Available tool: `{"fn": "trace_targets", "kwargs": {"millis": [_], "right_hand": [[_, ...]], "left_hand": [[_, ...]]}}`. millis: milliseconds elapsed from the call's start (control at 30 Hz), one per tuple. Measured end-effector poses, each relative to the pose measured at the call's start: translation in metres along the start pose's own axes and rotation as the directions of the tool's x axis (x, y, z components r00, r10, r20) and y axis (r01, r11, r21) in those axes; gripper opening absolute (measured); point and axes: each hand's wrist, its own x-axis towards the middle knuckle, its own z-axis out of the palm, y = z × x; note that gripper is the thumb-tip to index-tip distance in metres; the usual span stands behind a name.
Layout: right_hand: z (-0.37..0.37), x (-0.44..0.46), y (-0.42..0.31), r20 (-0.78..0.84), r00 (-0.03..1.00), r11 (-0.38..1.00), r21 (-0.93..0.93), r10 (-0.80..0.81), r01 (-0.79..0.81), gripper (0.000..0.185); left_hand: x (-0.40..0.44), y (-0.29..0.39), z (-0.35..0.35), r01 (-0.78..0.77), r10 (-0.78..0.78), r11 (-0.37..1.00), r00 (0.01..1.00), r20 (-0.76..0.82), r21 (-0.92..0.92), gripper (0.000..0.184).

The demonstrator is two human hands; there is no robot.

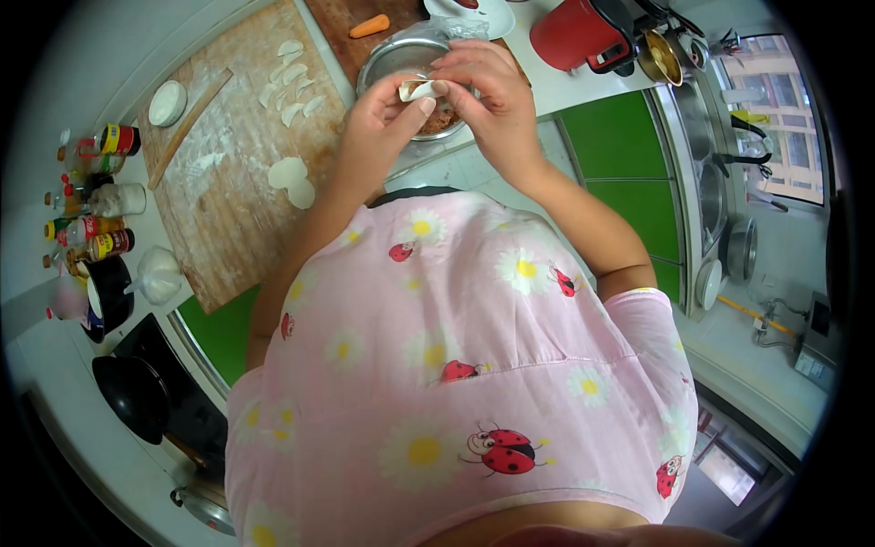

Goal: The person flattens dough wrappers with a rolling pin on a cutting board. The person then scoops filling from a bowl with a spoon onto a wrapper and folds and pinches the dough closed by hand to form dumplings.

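Above a metal bowl (pixel 383 64) with minced filling (pixel 440 118) in it, both hands hold one dough wrapper (pixel 419 89) with some filling showing inside. My left hand (pixel 387 114) pinches its left side between thumb and fingers. From the right, my right hand (pixel 483 91) grips the other edge with thumb and forefinger, its remaining fingers raised over the bowl. To the left, a floured wooden board (pixel 232 201) bears several folded dumplings (pixel 292 82) and a few flat round wrappers (pixel 290 175).
A rolling pin (pixel 190 128) and a small white bowl (pixel 168 104) lie at the board's left. Bottles (pixel 96 228) stand beyond. Behind the bowl are a carrot (pixel 369 25) and a white plate (pixel 488 16); a red kettle (pixel 579 36) stands at the right.
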Motion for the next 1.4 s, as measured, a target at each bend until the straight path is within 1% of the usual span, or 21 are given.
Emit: {"fn": "trace_targets", "kwargs": {"millis": [100, 133, 200, 300, 400, 500, 600, 700, 800, 900, 1000, 1100, 1200, 1300, 1400], "right_hand": [[-0.005, 0.0, 0.002, 0.063, 0.997, 0.999, 0.035, 0.033, -0.036, 0.007], [-0.004, -0.001, 0.001, 0.072, 0.995, 0.996, 0.063, 0.066, -0.07, 0.007], [-0.004, -0.003, -0.002, 0.09, 0.988, 0.983, 0.117, 0.129, -0.139, 0.007], [-0.003, -0.001, -0.004, 0.04, 0.994, 0.987, 0.12, 0.099, -0.104, 0.011], [-0.006, -0.001, -0.004, 0.031, 0.997, 0.993, 0.092, 0.077, -0.08, 0.012], [-0.008, -0.002, -0.006, 0.032, 0.995, 0.99, 0.097, 0.098, -0.1, 0.012], [-0.009, -0.001, -0.01, 0.04, 0.993, 0.992, 0.055, 0.115, -0.117, 0.012], [-0.01, 0.0, -0.008, 0.034, 0.998, 0.997, 0.039, 0.058, -0.06, 0.011], [-0.012, 0.0, -0.009, 0.075, 0.993, 0.994, 0.054, 0.092, -0.096, 0.011], [-0.012, -0.001, -0.009, 0.099, 0.993, 0.995, 0.065, 0.069, -0.076, 0.012], [-0.013, -0.002, -0.012, 0.094, 0.992, 0.986, 0.132, 0.089, -0.101, 0.011], [-0.014, 0.001, -0.022, 0.097, 0.986, 0.966, 0.208, 0.137, -0.155, 0.009], [-0.007, -0.002, -0.026, 0.166, 0.961, 0.894, 0.36, 0.221, -0.268, 0.009], [-0.005, -0.004, -0.031, 0.221, 0.944, 0.842, 0.433, 0.246, -0.321, 0.01], [-0.01, -0.001, -0.035, 0.327, 0.904, 0.776, 0.479, 0.277, -0.411, 0.012]], "left_hand": [[-0.001, 0.003, -0.002, -0.011, 0.014, 0.993, 1.0, -0.022, 0.116, 0.021], [-0.001, 0.008, -0.002, -0.02, 0.026, 0.971, 0.999, -0.021, 0.24, 0.02], [-0.003, 0.018, -0.003, -0.036, 0.049, 0.88, 0.999, -0.015, 0.474, 0.018], [-0.002, 0.02, -0.001, -0.197, 0.236, 0.761, 0.972, 0.02, 0.618, 0.017], [-0.004, 0.023, 0.0, -0.21, 0.238, 0.774, 0.971, 0.032, 0.598, 0.019], [-0.006, 0.022, -0.002, -0.183, 0.208, 0.772, 0.978, 0.03, 0.609, 0.019], [-0.008, 0.025, 0.0, -0.158, 0.176, 0.782, 0.984, 0.029, 0.604, 0.018], [-0.008, 0.027, 0.002, -0.168, 0.195, 0.767, 0.98, 0.024, 0.619, 0.016], [-0.008, 0.028, 0.002, -0.252, 0.281, 0.701, 0.957, 0.067, 0.667, 0.013], [-0.009, 0.029, 0.002, -0.301, 0.334, 0.647, 0.938, 0.094, 0.7, 0.012], [-0.011, 0.025, -0.002, -0.258, 0.294, 0.719, 0.954, 0.053, 0.646, 0.015], [-0.011, 0.021, -0.004, -0.296, 0.354, 0.663, 0.933, 0.06, 0.688, 0.022], [-0.011, 0.027, 0.008, -0.241, 0.285, 0.776, 0.958, 0.017, 0.583, 0.033], [-0.007, 0.019, 0.007, -0.361, 0.4, 0.712, 0.913, 0.074, 0.603, 0.038], [-0.008, 0.025, 0.005, -0.407, 0.442, 0.63, 0.888, 0.125, 0.662, 0.04]]}}
